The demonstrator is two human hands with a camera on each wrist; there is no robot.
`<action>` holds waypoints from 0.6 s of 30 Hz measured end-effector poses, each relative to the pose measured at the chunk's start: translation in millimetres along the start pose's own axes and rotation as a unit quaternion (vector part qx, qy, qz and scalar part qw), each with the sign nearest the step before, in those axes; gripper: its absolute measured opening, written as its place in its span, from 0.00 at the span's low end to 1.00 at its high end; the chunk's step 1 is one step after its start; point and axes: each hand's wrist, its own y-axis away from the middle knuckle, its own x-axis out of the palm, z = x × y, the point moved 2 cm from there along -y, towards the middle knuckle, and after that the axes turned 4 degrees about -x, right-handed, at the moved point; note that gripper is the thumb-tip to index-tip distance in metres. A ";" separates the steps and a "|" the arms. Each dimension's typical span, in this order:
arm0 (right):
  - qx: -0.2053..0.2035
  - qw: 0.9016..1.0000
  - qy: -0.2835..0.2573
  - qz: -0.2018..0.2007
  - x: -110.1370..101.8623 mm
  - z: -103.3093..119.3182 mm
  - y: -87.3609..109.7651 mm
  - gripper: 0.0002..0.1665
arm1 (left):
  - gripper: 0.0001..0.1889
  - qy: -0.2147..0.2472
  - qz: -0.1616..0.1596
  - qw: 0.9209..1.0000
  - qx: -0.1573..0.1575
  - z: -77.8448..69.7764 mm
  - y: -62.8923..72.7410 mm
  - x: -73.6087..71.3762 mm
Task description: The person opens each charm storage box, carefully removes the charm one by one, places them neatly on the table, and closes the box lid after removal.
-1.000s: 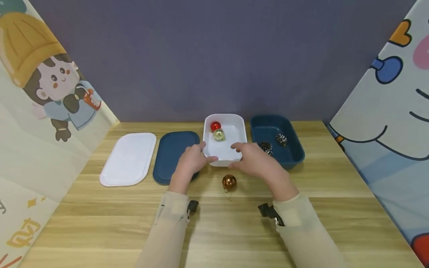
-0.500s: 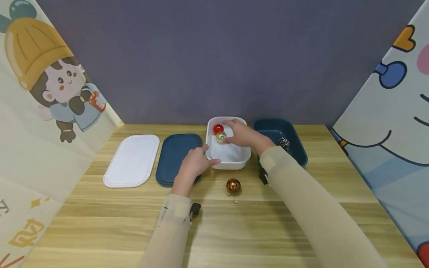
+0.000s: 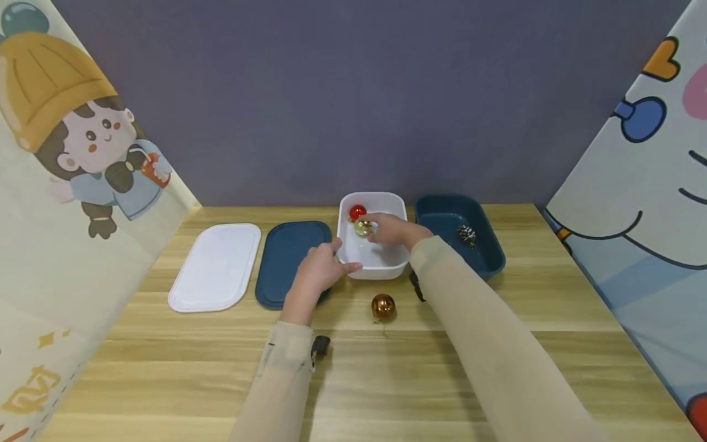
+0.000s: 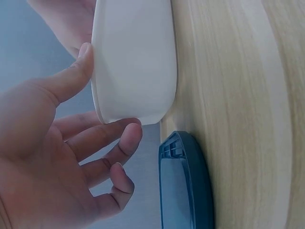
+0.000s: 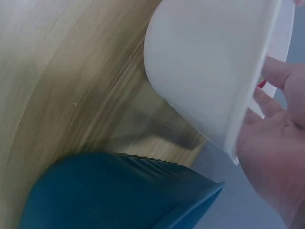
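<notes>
A white plastic container [image 3: 381,268] stands at the back of the table, with a red Christmas bauble [image 3: 357,212] and a pale gold bauble [image 3: 363,227] inside. My left hand [image 3: 318,270] grips its near left corner; in the left wrist view the thumb lies at the rim of the white container [image 4: 133,62] and the fingers bend against its side. Reaching in over the right wall, my right hand [image 3: 389,230] pinches the pale gold bauble between thumb and fingers. In the right wrist view the container wall [image 5: 205,71] hides most of that hold. A copper bauble [image 3: 383,307] lies in front.
To the right is a navy container [image 3: 491,261] with a pine cone [image 3: 466,236] in it, partly behind my right sleeve. On the left lie a navy lid [image 3: 282,264] and a white lid [image 3: 215,267]. A grey-purple wall [image 3: 353,110] closes off the back.
My right hand has left the white container's near right corner, reached inside and closed its fingers on the pale gold bauble. My left hand keeps its place at the corner.
</notes>
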 end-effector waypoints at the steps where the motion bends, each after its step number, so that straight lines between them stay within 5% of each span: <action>1: 0.004 1.000 0.005 -0.002 0.8 -1.0 -1.1 0.40 | 0.47 0.002 -0.001 1.000 0.001 0.1 -0.4 0.4; 11: -0.064 0.990 0.117 -0.046 3.5 -2.1 -17.2 0.37 | 0.48 0.008 0.006 1.000 -0.001 2.1 -0.7 -2.8; 18: -0.077 0.995 0.044 -0.038 14.3 0.8 -24.9 0.40 | 0.47 0.009 0.015 1.000 0.004 1.9 -2.5 -0.1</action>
